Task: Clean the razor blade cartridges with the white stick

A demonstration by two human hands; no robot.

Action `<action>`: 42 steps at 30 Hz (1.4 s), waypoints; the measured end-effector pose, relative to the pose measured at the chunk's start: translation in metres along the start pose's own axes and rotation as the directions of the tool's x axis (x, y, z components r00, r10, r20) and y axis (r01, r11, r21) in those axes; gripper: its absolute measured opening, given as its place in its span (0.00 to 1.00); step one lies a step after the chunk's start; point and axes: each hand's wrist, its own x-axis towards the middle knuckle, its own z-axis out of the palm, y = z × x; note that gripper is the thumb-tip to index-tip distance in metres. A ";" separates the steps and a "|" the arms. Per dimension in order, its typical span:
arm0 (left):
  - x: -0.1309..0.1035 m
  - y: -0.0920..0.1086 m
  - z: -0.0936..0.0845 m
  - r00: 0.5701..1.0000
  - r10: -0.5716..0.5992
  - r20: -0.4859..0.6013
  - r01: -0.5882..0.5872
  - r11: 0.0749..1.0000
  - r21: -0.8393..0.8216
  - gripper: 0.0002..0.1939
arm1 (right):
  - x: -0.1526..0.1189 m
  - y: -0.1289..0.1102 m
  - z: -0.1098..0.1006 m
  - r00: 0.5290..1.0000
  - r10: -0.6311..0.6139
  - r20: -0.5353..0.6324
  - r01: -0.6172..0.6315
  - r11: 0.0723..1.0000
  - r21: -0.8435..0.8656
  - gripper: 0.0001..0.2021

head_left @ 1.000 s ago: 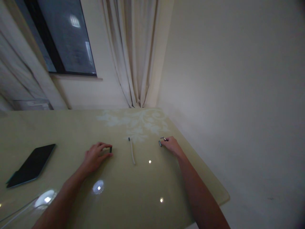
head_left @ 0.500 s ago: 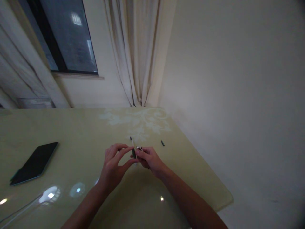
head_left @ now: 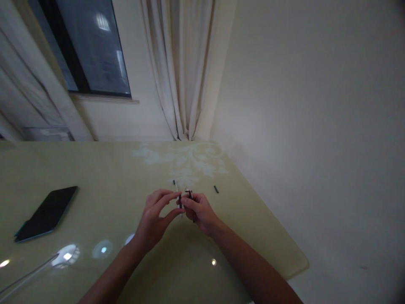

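Note:
Between the thumb and forefinger of my left hand [head_left: 158, 213] is a short dark piece [head_left: 180, 201], held upright by its two ends. My right hand [head_left: 198, 211] is closed around a small dark and shiny metal item [head_left: 189, 194], whose top pokes out above the fingers. The fingertips of both hands nearly meet at the dark piece. Just beyond them a thin white stick with a dark tip [head_left: 174, 182] lies on the table. A small dark cylinder [head_left: 216, 189] rests to the right, past my right hand.
A black flat folder or tablet [head_left: 47, 213] lies on the glossy table [head_left: 104, 169] at the left. A thin cable [head_left: 30, 274] is at the lower left. The table's right edge runs diagonally beside the wall. Curtains and a window stand behind.
My left hand has shifted slightly right with the dark piece. The metal item in my right hand is turned differently and sticks up more.

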 end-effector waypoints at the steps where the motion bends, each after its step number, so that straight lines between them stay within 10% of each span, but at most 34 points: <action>1: 0.000 0.000 0.000 1.000 -0.008 0.003 0.008 1.000 -0.009 0.19 | 0.001 0.001 0.000 1.000 -0.007 -0.008 0.006 1.000 -0.009 0.19; 29: 0.005 0.000 -0.001 0.992 0.060 0.114 -0.034 0.976 -0.217 0.16 | 0.000 -0.006 -0.010 0.974 0.157 0.162 -0.166 0.985 0.044 0.20; 36: 0.002 0.002 -0.002 0.992 -0.091 0.091 0.105 0.979 -0.174 0.22 | -0.002 -0.010 -0.008 0.990 0.053 0.127 -0.055 0.998 0.012 0.19; 42: 0.002 -0.004 -0.002 0.999 0.000 0.045 0.005 0.994 -0.109 0.17 | -0.001 -0.007 -0.012 0.996 0.007 0.084 -0.003 0.999 -0.046 0.20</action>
